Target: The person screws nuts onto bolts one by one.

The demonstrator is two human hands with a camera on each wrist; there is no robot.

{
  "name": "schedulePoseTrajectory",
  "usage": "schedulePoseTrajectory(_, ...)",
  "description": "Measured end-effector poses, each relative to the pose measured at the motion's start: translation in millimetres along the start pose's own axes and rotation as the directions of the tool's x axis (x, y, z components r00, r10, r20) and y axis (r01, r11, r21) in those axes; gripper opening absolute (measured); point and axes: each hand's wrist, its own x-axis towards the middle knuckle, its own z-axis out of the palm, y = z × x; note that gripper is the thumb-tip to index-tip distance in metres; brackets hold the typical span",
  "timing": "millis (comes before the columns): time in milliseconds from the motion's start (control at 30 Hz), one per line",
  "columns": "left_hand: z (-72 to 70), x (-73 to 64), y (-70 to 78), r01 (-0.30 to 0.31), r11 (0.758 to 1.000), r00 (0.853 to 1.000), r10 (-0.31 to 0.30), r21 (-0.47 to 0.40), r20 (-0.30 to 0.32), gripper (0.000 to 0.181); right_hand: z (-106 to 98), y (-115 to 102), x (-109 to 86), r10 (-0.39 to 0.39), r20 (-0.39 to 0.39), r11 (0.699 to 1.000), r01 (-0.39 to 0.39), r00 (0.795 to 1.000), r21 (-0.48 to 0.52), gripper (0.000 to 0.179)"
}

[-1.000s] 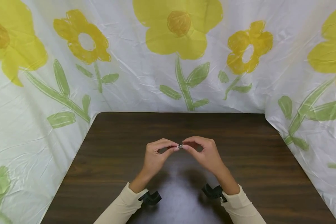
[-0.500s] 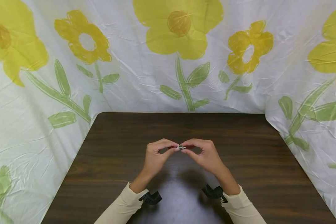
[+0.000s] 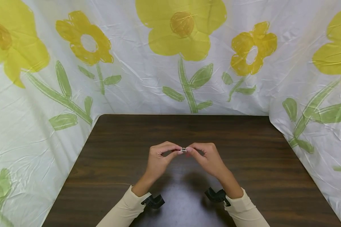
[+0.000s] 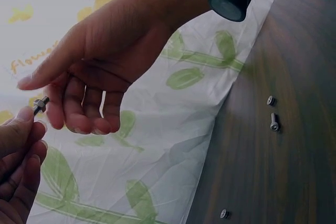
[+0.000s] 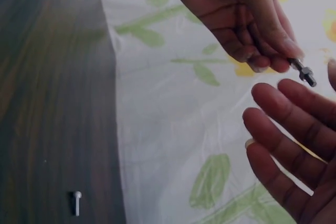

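My left hand (image 3: 158,159) pinches a small metal bolt (image 5: 297,64) between thumb and fingers, above the table. A hex nut (image 5: 306,73) sits on the bolt's threaded shaft, with the tip poking out past it. In the left wrist view the same nut (image 4: 40,103) lies between the thumb and forefinger of my right hand (image 4: 105,72), which look apart from it. My right hand (image 3: 210,160) has its other fingers loosely bent and holding nothing. The bolt's head end is hidden in my left fingers.
On the dark wooden table (image 3: 116,132) lie a loose bolt (image 4: 274,123) and two small nuts, one nut (image 4: 271,100) beside it and another nut (image 4: 224,214) farther off. Another view shows a loose bolt (image 5: 77,203). A flowered cloth (image 3: 125,94) surrounds the table.
My right thumb and fingers shift back and forth around the bolt's end, a little left, then slightly right again. My left hand stays almost still with the bolt.
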Motion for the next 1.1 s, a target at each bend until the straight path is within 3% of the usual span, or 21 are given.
schedulePoseTrajectory(233,-3.1,-1.4,-11.6,0.013,1.000,1.000,-0.012,0.003,-0.027,0.016,-2,0,2.2,-0.050,-0.029,0.999,0.051,0.998,0.015,0.027)
schedulePoseTrajectory(433,-4.8,-2.5,-17.7,0.013,1.000,1.000,-0.013,-0.021,-0.010,0.015,-2,1,4.3,-0.098,-0.042,0.995,0.099,0.994,0.024,0.028)
schedulePoseTrajectory(700,-5.0,-4.2,-17.5,0.005,1.000,1.000,-0.005,-0.002,-0.008,0.014,2,1,1.3,-0.056,-0.014,0.997,0.057,0.998,0.051,0.015)
schedulePoseTrajectory(900,-3.0,-4.4,-15.8,-0.004,1.000,1.000,0.004,0.007,-0.004,0.018,4,-1,0.5,-0.016,0.012,0.999,0.015,1.000,0.047,0.018)
schedulePoseTrajectory(1100,-1.3,0.5,-0.3,-0.005,1.000,1.000,0.005,0.014,-0.006,0.016,4,-2,0.8,0.040,0.020,0.998,-0.041,0.999,0.044,0.018)
